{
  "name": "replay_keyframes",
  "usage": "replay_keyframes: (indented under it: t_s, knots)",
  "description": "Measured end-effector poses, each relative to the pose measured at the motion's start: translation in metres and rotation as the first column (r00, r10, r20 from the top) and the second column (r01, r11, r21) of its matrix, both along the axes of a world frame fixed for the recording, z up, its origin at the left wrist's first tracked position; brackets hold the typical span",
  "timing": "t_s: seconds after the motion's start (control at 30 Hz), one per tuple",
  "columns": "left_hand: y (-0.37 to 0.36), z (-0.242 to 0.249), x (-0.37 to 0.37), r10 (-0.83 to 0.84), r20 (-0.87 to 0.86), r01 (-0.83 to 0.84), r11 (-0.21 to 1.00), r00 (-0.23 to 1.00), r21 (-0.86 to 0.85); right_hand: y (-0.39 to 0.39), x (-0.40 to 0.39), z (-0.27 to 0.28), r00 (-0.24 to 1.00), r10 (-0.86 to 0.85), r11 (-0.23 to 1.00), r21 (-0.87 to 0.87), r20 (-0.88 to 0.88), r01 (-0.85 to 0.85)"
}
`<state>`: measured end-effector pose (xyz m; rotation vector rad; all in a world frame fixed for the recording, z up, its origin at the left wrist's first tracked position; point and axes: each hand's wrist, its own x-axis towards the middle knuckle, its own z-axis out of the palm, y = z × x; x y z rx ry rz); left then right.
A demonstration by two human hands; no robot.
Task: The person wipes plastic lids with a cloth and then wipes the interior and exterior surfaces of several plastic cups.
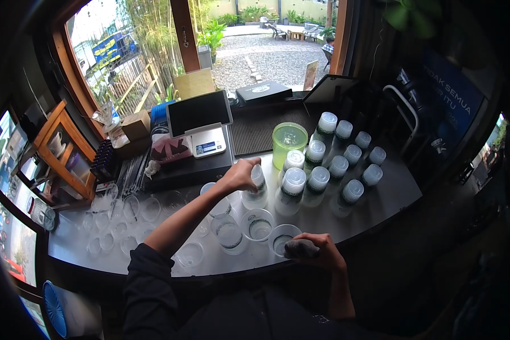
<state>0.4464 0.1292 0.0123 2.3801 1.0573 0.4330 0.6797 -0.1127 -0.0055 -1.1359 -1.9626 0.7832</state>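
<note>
My left hand [243, 175] is closed round the upper part of a clear plastic cup [257, 181] near the middle of the counter. Below and to the right, my right hand [322, 252] grips a dark grey cloth [301, 249] at the rim of an open clear cup [282, 237]. Another open cup [260, 225] stands just left of that one, and a clear cup [229, 231] stands further left. Several upright stacks of clear cups [294, 182] with dark green print are grouped to the right of my left hand.
A green translucent container [289, 141] stands behind the stacks. At the left of the counter [153, 266] lie many clear cups or lids [107, 226]. A tablet screen [199, 115] and a white device [205, 140] are at the back, beside a black ribbed mat [258, 133].
</note>
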Motion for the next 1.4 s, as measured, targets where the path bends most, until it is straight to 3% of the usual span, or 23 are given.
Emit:
replay_keyframes:
  t_s: [0.13, 0.3, 0.5, 0.6, 0.73, 0.97, 1.23, 1.37, 1.4]
  knots:
    - [0.004, 0.005, 0.0, -0.035, -0.024, 0.035, 0.999, 0.999, -0.01, -0.006, -0.023, -0.007, 0.999, 0.035, 0.997, -0.062, -0.027, -0.036]
    - [0.012, -0.01, 0.011, -0.076, -0.197, 0.066, 0.996, 0.977, -0.057, 0.003, -0.052, -0.015, 0.993, -0.118, 0.988, 0.093, -0.028, 0.12]
    - [0.028, -0.015, 0.019, -0.153, -0.038, 0.154, 0.988, 0.988, 0.029, 0.024, -0.079, -0.023, 0.967, -0.247, 0.948, 0.188, -0.065, 0.255]
    - [0.042, -0.031, 0.025, -0.059, 0.057, 0.05, 0.988, 0.997, 0.148, 0.04, -0.086, -0.028, 0.937, -0.338, 0.906, 0.238, -0.092, 0.351]
    - [0.054, -0.025, 0.03, -0.034, -0.129, 0.04, 0.998, 0.991, 0.044, 0.059, -0.086, -0.031, 0.92, -0.382, 0.884, 0.258, -0.085, 0.39]
    - [0.045, 0.004, 0.022, 0.012, -0.114, -0.003, 0.997, 0.993, 0.075, 0.067, -0.083, -0.027, 0.928, -0.362, 0.88, 0.294, -0.088, 0.372]
    - [0.032, 0.052, 0.007, 0.08, 0.054, -0.09, 0.976, 0.995, 0.198, 0.057, -0.074, -0.01, 0.9, -0.337, 0.846, 0.331, -0.276, 0.418]
    - [0.004, 0.084, -0.002, 0.043, 0.269, -0.1, 0.974, 0.962, 0.204, 0.055, -0.072, -0.008, 0.771, -0.396, 0.851, 0.115, -0.499, 0.512]
    - [-0.008, 0.092, -0.004, 0.045, 0.348, -0.118, 0.974, 0.937, 0.193, 0.056, -0.07, -0.003, 0.712, -0.452, 0.78, 0.15, -0.537, 0.608]
